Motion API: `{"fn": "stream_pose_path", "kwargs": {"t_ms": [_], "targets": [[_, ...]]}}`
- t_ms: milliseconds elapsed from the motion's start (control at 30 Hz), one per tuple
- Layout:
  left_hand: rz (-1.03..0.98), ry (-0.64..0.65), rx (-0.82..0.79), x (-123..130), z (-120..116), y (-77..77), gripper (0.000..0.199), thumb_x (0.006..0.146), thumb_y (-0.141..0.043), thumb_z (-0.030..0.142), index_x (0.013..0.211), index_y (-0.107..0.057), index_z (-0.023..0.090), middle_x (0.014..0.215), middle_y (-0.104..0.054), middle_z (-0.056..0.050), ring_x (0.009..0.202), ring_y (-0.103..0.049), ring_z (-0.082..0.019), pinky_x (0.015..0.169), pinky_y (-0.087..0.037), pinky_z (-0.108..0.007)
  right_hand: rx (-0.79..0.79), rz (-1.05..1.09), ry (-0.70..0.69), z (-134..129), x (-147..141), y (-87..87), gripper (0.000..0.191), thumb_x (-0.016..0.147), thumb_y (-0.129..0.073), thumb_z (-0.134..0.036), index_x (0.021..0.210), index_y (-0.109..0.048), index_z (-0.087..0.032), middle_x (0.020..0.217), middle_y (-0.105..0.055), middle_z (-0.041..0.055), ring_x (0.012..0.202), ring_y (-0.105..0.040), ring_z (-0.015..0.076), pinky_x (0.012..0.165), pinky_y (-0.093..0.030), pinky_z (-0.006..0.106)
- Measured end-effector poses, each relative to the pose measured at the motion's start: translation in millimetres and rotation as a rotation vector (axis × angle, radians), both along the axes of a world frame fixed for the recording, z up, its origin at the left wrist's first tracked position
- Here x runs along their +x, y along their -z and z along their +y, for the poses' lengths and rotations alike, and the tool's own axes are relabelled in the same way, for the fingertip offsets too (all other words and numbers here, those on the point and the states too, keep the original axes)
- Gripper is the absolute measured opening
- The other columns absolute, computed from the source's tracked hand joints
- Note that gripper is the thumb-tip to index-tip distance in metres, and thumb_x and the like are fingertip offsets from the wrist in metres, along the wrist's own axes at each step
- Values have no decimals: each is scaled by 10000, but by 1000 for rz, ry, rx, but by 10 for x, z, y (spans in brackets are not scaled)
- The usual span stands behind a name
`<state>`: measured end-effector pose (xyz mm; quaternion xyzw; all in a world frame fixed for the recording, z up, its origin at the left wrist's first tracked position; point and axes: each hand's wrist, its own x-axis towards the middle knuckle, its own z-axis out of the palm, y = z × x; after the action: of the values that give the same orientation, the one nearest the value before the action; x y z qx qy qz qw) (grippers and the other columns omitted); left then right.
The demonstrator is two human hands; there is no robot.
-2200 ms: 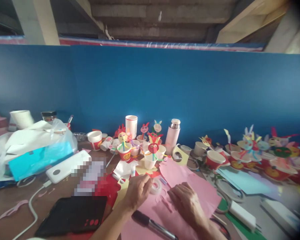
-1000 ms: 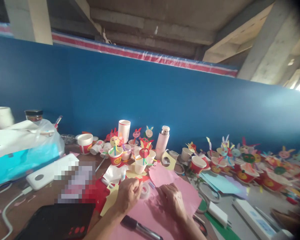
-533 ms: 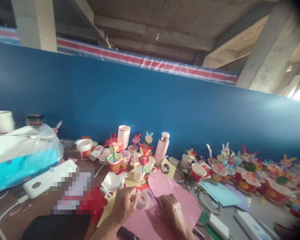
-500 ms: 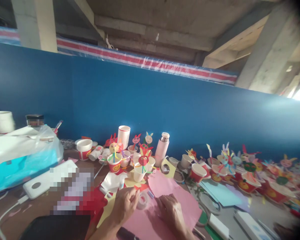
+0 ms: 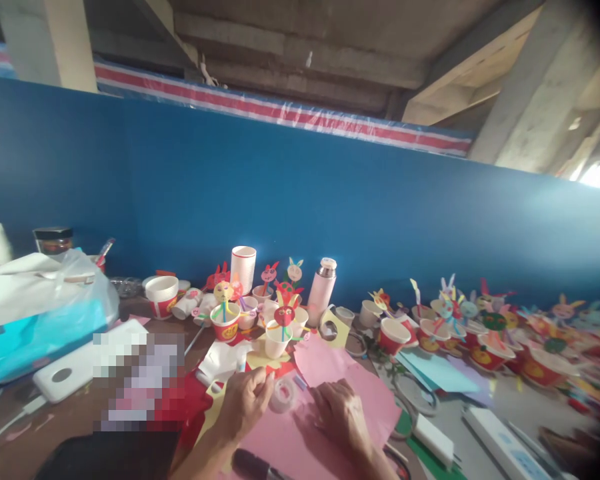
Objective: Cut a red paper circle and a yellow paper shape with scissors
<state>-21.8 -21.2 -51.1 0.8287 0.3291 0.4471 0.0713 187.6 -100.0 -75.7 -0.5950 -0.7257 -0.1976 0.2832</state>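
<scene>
Bare forearms [image 5: 207,443] slant in from below, the left hand [image 5: 246,401] loosely curled, the right hand [image 5: 343,412] palm-down, its fingers [image 5: 325,397] seemingly bent under.

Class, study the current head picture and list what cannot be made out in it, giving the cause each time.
All in the head view:
Left hand: its own curled fingers hide whether it holds anything.
Right hand: its back hides whatever lies under its bent fingers.
Thick black-capped marker: one end is cut off by the bottom edge.
Flat lavender object: pixel blocks obscure it.
Coloured paper figures at far right: too blurred for drawn details.
</scene>
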Motion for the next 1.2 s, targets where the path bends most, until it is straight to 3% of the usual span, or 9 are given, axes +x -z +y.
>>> {"fn": "stream_pose_path", "kwargs": {"t_ms": [800, 1000, 1200], "targets": [[27, 6, 54, 12, 42, 111, 346, 880, -424, 245, 556, -314, 191, 462, -262, 74, 407, -320, -64, 445, -261, -186, 22, -59, 21, 35, 12, 32, 344, 897, -430, -184, 566, -527, -178, 487, -555, -16, 467, -471, 95, 563, -244, 262], [12, 3, 113, -14, 64, 53, 361, 867, -429, 234, 546, -268, 193, 449, -240, 78, 391, -298, -60, 430, -242, -190, 13, -80, 3, 36, -18, 22, 314, 877, -444, -179, 575, -528, -181, 514, -560, -8, 483, -461, 103, 560, -229, 276], [22, -8, 72, -17, 54, 29, 349, 869, -433, 239, 548, -302, 191, 452, -253, 77, 399, -308, -64, 441, -250, -191, 2, -60, 2, 48, -5, 89, 342, 883, -444, -157, 550, -522, -180, 483, -527, -16, 453, -428, 99, 545, -219, 278]]}}
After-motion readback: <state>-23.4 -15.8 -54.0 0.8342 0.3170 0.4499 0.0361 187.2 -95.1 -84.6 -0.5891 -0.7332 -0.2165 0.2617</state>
